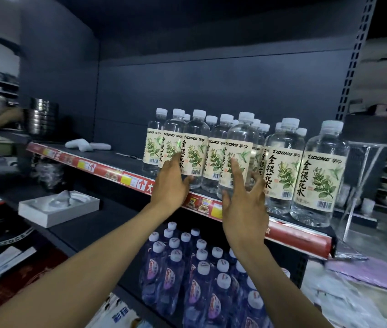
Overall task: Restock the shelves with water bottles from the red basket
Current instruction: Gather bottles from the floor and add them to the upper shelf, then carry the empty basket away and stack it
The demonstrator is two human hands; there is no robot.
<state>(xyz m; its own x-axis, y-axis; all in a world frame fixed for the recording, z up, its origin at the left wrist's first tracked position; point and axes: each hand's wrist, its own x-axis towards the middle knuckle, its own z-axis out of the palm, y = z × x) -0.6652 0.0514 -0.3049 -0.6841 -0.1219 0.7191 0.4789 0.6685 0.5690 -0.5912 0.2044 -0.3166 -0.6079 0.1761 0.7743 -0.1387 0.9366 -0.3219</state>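
I'm pushing the water bottles [280,162] at 12 o'clock on the shelf [116,159] w/ my left hand [171,185] & right hand [244,209], fingers flat, not gripping, & the leaning front bottle [242,138] could be tipping off if I'm shoving crooked.

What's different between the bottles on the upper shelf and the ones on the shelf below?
The upper-shelf bottles carry cream labels with green leaves, while the lower-shelf bottles carry pink-purple labels. The upper-shelf bottles look colourless and the lower-shelf bottles look bluish. The left hand and right hand touch upper-shelf bottles; neither touches the lower-shelf bottles. Both sets stand upright with white caps.
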